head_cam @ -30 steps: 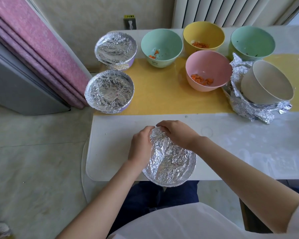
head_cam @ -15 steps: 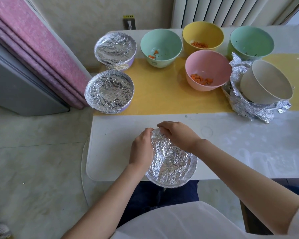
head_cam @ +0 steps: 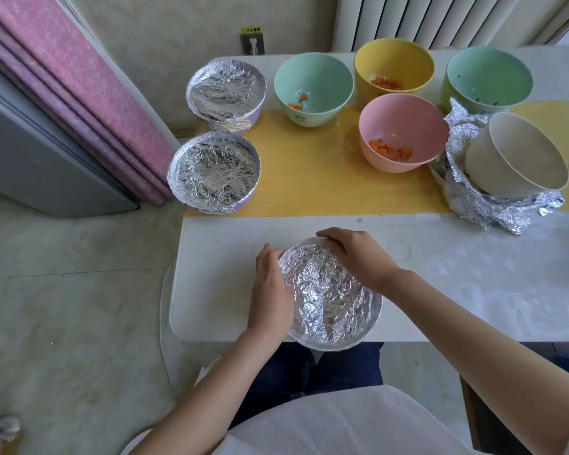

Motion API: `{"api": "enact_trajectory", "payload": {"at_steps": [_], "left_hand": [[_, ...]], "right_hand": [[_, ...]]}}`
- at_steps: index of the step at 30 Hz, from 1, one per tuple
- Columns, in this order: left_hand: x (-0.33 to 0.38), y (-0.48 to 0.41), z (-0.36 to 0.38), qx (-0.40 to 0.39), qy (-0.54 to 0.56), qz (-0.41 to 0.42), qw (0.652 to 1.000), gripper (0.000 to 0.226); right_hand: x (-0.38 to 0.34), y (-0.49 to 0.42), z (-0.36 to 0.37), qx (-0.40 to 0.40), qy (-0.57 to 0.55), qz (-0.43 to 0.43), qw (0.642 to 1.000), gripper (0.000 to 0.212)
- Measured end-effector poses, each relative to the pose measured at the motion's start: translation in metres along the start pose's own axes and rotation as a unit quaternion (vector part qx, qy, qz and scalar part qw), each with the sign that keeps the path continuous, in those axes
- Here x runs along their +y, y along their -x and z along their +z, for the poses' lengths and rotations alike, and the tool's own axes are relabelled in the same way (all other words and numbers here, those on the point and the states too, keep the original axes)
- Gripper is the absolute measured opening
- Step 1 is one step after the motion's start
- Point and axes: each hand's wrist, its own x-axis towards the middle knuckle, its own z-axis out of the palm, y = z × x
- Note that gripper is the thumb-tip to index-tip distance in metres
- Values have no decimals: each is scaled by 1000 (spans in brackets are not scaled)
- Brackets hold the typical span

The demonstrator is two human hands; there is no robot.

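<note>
Foil-covered bowl [head_cam: 329,300] at 6 o'clock, overhanging the near edge of the worktop [head_cam: 473,284]. Left hand [head_cam: 271,297] cups its 9 o'clock side. Right hand [head_cam: 358,257] curls over the rim at 1 o'clock, pressing the foil.

Likely risks: bowl tips off the edge into the lap; hard pressing tears the foil.

Worktop white, with a yellow mat [head_cam: 316,178] at 12 o'clock. Pink curtain [head_cam: 79,93] at 10, radiator [head_cam: 440,18] at 1.

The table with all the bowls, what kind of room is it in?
Probably a room at home, during food prep: radiator, pink curtain, wall socket, and a pink bowl holding chopped carrot.
</note>
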Motion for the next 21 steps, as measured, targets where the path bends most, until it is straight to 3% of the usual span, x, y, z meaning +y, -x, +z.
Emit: {"api": "enact_trajectory", "payload": {"at_steps": [2, 7, 13, 21], "left_hand": [[2, -5, 1, 18, 11, 21, 1000, 31], [7, -23, 4, 27, 14, 46, 998, 29], [8, -30, 7, 46, -21, 46, 998, 28], [12, -27, 8, 54, -30, 40, 997, 29]], "right_hand": [[1, 0, 0, 10, -10, 4, 1000, 28], [4, -3, 4, 8, 22, 0, 1000, 23], [-2, -13, -4, -80, 218, 3, 973, 27], [-7, -18, 8, -59, 161, -47, 984, 22]]}}
